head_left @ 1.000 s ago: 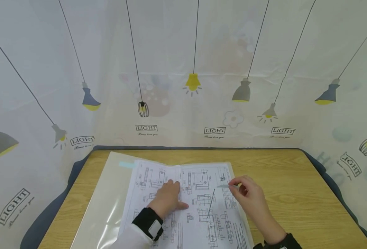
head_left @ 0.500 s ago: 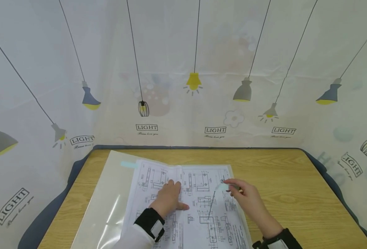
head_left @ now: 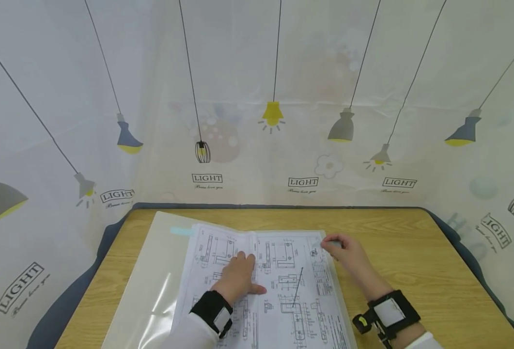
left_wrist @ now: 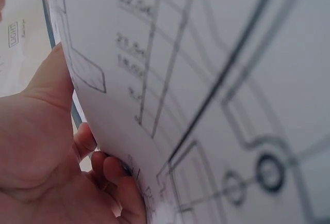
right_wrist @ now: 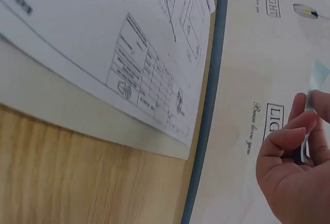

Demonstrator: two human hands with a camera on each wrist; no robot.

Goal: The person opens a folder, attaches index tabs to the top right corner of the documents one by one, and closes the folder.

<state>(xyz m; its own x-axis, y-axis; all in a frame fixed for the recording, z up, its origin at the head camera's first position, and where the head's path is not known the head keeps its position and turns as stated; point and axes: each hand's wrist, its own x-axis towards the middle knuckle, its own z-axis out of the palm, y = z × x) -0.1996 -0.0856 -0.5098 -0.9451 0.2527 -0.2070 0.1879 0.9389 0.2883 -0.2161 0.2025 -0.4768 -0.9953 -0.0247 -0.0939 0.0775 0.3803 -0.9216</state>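
Note:
My left hand (head_left: 238,278) rests on an open set of white sheets (head_left: 278,286) printed with technical drawings, thumb spread toward the right page. Over the upper right corner of that page, my right hand (head_left: 346,252) pinches a pale blue-green strip (right_wrist: 318,77) between thumb and fingers, raised off the sheets in the right wrist view. Part of the strip is hidden inside the fingers. In the left wrist view, the left hand (left_wrist: 36,146) lies along the paper with its fingers bent. A thin dark line (head_left: 298,287) slants across the right page.
A large glossy cream folder cover (head_left: 139,286) lies open to the left, with another pale blue strip (head_left: 181,231) near its top. Wooden tabletop (head_left: 413,261) extends to the right. A curtain printed with lamps (head_left: 248,63) hangs around the table.
My right hand, with the pale blue-green strip, has moved up and away from the page toward its upper right corner. The left hand has stayed in place on the sheets.

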